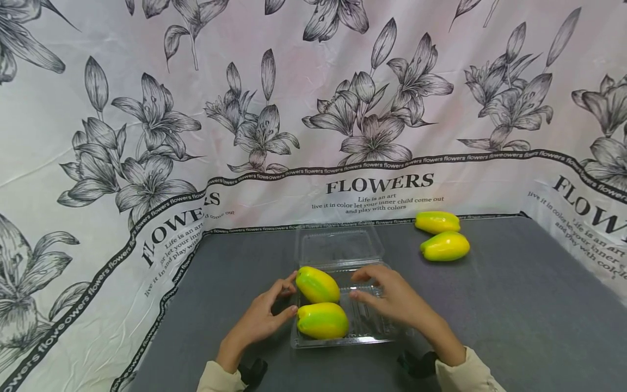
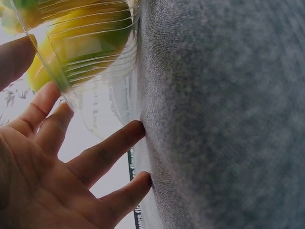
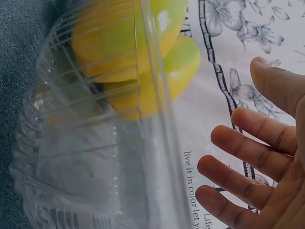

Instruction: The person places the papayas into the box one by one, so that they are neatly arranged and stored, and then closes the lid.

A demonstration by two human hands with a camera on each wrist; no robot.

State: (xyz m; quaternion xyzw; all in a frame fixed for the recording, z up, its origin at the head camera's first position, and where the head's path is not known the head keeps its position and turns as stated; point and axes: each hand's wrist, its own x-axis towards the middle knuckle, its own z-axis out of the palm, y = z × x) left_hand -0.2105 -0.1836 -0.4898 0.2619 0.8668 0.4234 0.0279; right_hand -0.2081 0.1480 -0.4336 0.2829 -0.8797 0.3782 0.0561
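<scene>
Along the left edge of the clear, rectangular plastic box (image 1: 372,341) lie a glossy yellow-green oval fruit (image 1: 323,321) and its twin (image 1: 318,285); the left hand (image 1: 264,313) spreads beside them, the right hand (image 1: 389,294), fingers parted, hovers empty. Gentle steadying probably suits such thin plastic.

Grey table (image 1: 514,305) — clear container (image 1: 364,322), two yellow-green fruits (image 1: 444,246).

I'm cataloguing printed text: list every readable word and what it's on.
"FLOWERS": large heading on the backdrop
"Life is an art": beneath that heading
"live it in color let your inner child come out": next line
"and play with colors": below that
"flowers", repeated: upper black band on the backdrop
Lower black band: too small to read surely
Side copies: partly cut off
None visible on the clear container or the yellow-green fruits
</scene>
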